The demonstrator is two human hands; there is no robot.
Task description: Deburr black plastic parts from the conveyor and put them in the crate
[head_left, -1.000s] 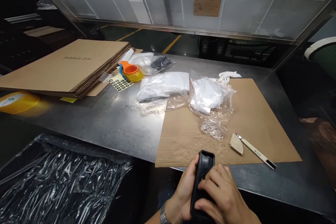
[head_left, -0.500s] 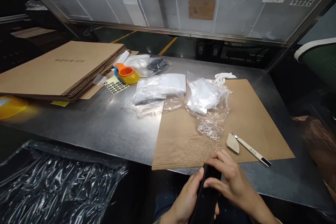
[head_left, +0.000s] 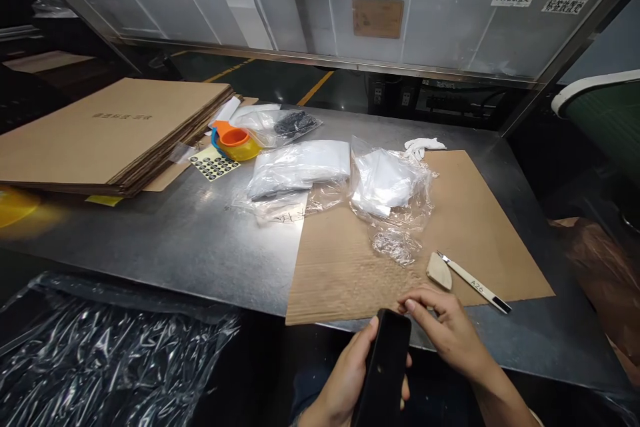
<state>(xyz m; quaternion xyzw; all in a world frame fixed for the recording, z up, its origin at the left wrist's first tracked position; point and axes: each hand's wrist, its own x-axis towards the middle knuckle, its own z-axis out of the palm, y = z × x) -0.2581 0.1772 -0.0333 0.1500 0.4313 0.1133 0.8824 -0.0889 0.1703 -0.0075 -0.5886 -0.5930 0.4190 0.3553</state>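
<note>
A long black object with rounded corners [head_left: 384, 367] is held at the bottom centre, over the table's front edge. My left hand [head_left: 345, 377] is wrapped round it, thumb on the near side and fingertips showing at its right edge. Just right of its upper end is my right hand [head_left: 443, 323], with thumb and forefinger pressed together; whatever they may pinch is too small to make out. A beige wedge-shaped piece [head_left: 439, 271] and a pale-handled tool marked A26 [head_left: 475, 283] lie on the cardboard sheet [head_left: 345, 267] beyond my right hand.
Clear bags with white contents [head_left: 300, 168] [head_left: 383, 180] lie mid-table. At left are stacked cardboard [head_left: 110, 130], a sticker sheet [head_left: 214, 163] and an orange-and-yellow tape roll [head_left: 237, 140]. A white glove [head_left: 424, 147] rests behind. Black plastic [head_left: 110, 353] fills the lower left.
My right hand has come away from the black object's upper end, to the right, and its fingers have drawn together. The object's top now shows more fully. The view has shifted slightly.
</note>
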